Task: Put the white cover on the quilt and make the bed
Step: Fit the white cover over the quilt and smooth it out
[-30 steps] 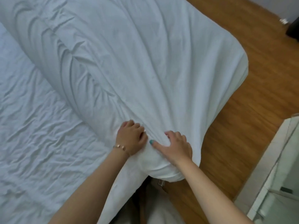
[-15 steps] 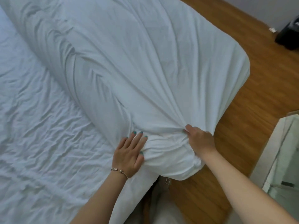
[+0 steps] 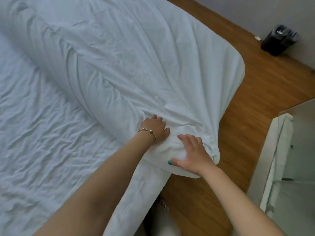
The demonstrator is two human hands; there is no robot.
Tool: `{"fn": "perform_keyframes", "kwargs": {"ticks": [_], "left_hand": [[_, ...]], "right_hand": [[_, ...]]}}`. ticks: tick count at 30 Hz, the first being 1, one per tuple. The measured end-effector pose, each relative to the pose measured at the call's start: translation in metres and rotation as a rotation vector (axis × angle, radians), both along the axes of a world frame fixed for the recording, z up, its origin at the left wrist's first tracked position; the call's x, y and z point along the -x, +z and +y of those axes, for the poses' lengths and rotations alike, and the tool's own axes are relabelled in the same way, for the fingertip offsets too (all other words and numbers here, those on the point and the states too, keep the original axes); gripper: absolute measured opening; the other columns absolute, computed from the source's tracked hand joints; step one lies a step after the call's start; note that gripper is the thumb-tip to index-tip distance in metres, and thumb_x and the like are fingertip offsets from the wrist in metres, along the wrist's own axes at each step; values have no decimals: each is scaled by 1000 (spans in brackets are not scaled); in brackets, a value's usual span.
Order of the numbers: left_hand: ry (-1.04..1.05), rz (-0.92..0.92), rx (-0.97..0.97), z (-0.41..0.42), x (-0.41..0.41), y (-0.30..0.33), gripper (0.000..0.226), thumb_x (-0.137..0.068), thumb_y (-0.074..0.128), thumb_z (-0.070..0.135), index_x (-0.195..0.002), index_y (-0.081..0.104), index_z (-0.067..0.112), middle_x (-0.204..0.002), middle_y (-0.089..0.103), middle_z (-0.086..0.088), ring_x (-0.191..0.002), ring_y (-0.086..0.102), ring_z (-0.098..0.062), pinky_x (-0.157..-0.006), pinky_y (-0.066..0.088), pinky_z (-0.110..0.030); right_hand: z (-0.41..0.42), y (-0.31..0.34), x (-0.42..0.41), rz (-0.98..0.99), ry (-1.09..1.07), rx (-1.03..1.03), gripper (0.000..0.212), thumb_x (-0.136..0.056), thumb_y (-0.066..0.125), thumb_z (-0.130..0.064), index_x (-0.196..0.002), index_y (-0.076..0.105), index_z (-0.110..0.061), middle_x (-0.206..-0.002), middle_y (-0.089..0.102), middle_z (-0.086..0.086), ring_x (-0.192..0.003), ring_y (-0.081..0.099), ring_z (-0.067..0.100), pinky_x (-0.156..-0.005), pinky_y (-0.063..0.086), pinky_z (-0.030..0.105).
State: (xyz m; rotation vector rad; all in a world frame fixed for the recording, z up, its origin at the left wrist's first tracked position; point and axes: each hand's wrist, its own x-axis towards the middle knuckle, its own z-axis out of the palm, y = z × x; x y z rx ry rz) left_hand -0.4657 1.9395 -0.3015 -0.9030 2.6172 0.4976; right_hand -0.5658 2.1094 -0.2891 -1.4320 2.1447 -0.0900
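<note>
The quilt (image 3: 136,65) in its white cover lies bunched across the bed (image 3: 34,133); the left hand (image 3: 154,127) grips a fold, the right hand (image 3: 192,154) presses flat, fingers spread, on its near corner.

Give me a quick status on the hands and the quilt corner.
Left hand grips bunched white cover. Right hand presses flat on the quilt corner inside it. Corner overhangs the bed edge; nothing in the way.

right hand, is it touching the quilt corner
Touching. The head view shows the right hand lying on the bunched quilt corner, fingers spread over the white cover with the thumb against it and no gap showing.
</note>
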Motion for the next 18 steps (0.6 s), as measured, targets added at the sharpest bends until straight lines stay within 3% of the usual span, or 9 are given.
{"fn": "perform_keyframes", "kwargs": {"ticks": [3, 6, 8, 10, 12, 14, 16, 18], "left_hand": [[26, -81, 0, 2, 1, -11, 50, -96, 25, 44, -137, 46, 24, -132, 55, -7, -121, 45, -27, -96, 32, -40], [23, 50, 111, 16, -24, -13, 51, -90, 18, 40, -93, 66, 22, -101, 68, -1, -98, 52, -22, -88, 30, -33], [67, 216, 163, 28, -48, -15, 49, -83, 20, 41, -77, 64, 21, -84, 67, 3, -91, 54, -19, -86, 31, -30], [58, 377, 238, 45, -77, -25, 43, -84, 29, 39, -77, 67, 19, -81, 67, 3, -92, 59, -21, -90, 35, -32], [92, 528, 304, 71, -110, -41, 35, -86, 39, 33, -83, 70, 17, -91, 69, 3, -103, 60, -22, -99, 36, -37], [183, 620, 363, 101, -147, -58, 32, -86, 42, 26, -91, 72, 15, -104, 70, 2, -118, 55, -24, -106, 33, -44], [220, 653, 431, 125, -177, -68, 32, -86, 42, 23, -95, 72, 14, -114, 69, 1, -125, 51, -26, -109, 29, -49], [261, 626, 464, 134, -182, -64, 31, -86, 43, 26, -92, 71, 15, -109, 70, 2, -123, 53, -26, -107, 29, -48]], "right_hand": [[-11, 9, 32, 127, 194, -225, 119, -57, 60, -86, -151, 6, -38, -151, 31, -3, -135, 29, 25, -113, 27, 40], [-14, 18, 52, 190, 338, -454, 126, -51, 63, -87, -151, 6, -36, -133, 53, -1, -118, 51, 23, -100, 43, 37], [1, 6, 38, 315, 395, -267, 113, -53, 59, -86, -142, 31, -24, -108, 61, -3, -98, 58, 22, -88, 45, 35], [33, -17, 4, 400, 332, 0, 93, -55, 64, -77, -122, 51, -14, -96, 59, 2, -87, 58, 26, -83, 40, 37], [74, -43, -46, 372, 180, 129, 77, -53, 78, -56, -110, 54, -9, -89, 55, 6, -78, 54, 28, -80, 38, 38], [103, -56, -100, 319, 80, 126, 73, -53, 79, -42, -112, 51, -10, -91, 55, 8, -78, 47, 27, -78, 36, 39], [115, -53, -134, 271, 49, 177, 71, -58, 74, -48, -114, 54, -9, -94, 57, 9, -80, 46, 27, -77, 35, 39], [120, -44, -133, 232, 61, 300, 62, -70, 64, -56, -111, 62, -10, -92, 59, 6, -78, 51, 26, -73, 39, 37]]}}
